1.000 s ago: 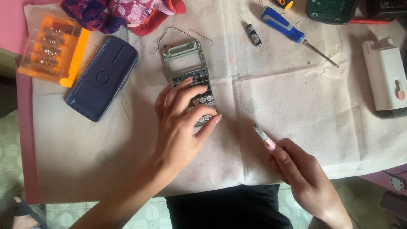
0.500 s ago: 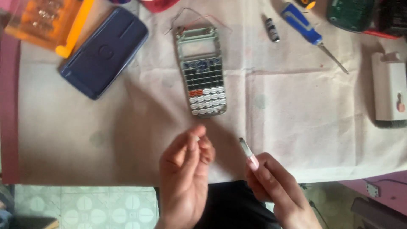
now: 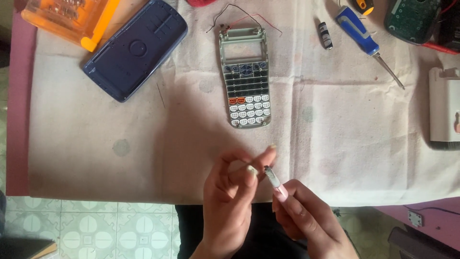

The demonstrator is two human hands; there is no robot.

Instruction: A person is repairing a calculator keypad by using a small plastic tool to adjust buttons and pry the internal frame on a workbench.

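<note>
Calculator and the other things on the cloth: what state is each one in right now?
Calculator front: opened up, screen window empty, wires loose at its top.
Blue back cover: off, lying inside-up.
Screwdriver: lying flat, untouched.
Orange box: lid open.
Small tool: held in right hand, tip raised.
Left hand: fingertips pinched near the tip.
</note>
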